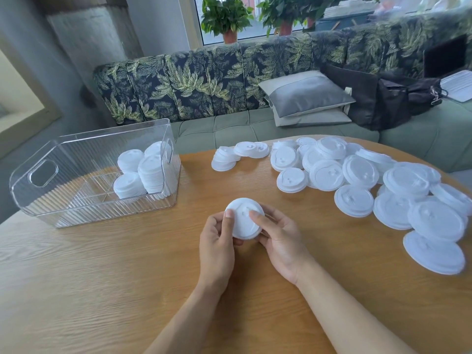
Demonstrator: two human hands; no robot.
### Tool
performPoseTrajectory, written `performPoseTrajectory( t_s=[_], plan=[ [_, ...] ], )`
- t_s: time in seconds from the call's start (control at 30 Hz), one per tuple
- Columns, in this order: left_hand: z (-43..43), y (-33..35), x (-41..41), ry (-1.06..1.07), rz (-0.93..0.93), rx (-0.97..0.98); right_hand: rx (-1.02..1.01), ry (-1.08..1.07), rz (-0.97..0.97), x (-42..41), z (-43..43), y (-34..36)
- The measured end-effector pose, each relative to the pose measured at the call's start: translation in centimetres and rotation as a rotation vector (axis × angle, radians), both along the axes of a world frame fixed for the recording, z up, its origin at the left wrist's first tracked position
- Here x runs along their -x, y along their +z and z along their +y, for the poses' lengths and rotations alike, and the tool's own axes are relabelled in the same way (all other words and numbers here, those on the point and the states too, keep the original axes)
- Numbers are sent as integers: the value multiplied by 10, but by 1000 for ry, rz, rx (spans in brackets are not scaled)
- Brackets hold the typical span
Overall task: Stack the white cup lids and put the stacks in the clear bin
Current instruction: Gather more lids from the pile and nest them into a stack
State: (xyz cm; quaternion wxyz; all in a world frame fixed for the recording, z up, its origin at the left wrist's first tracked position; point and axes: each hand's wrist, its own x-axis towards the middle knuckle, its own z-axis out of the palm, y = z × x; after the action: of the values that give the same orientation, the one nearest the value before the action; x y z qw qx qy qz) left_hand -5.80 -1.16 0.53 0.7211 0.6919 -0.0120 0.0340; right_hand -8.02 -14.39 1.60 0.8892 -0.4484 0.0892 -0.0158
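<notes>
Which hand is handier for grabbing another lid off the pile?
Probably the right hand: the pile lies on its side of the table, while the left hand sits nearer the bin. Both hold a lid.

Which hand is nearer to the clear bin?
Left. The left hand holds the lid on the side toward the bin; the right hand holds the lid's other side, farther from it.

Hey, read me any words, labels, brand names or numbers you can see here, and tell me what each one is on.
No text can be read in this view.
held lid: raised marks on top, too blurred to read as letters.
loose lids: same raised marks, too blurred.
clear bin: no label visible.
laptop at the far right edge: keys too small to read.
</notes>
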Motion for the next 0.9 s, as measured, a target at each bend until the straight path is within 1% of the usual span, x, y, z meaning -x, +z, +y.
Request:
performPoseTrajectory(
  t_s=[0.1,0.2,0.33,0.53,0.7,0.9],
  plan=[
    [-1,2,1,-51,16,30,-80,-62,39,-1,0,0],
    [-1,3,2,-83,26,50,-163,-57,49,-2,-3,0],
    [1,2,1,-82,35,89,-165,-35,39,-2,-4,2],
    [2,2,0,-119,59,73,-211,-44,57,-1,-5,2],
    [2,3,2,-74,45,69,-208,-18,59,-1,-8,1],
    [-2,3,8,11,-50,-24,-214,10,50,0,-10,0]
  ],
)
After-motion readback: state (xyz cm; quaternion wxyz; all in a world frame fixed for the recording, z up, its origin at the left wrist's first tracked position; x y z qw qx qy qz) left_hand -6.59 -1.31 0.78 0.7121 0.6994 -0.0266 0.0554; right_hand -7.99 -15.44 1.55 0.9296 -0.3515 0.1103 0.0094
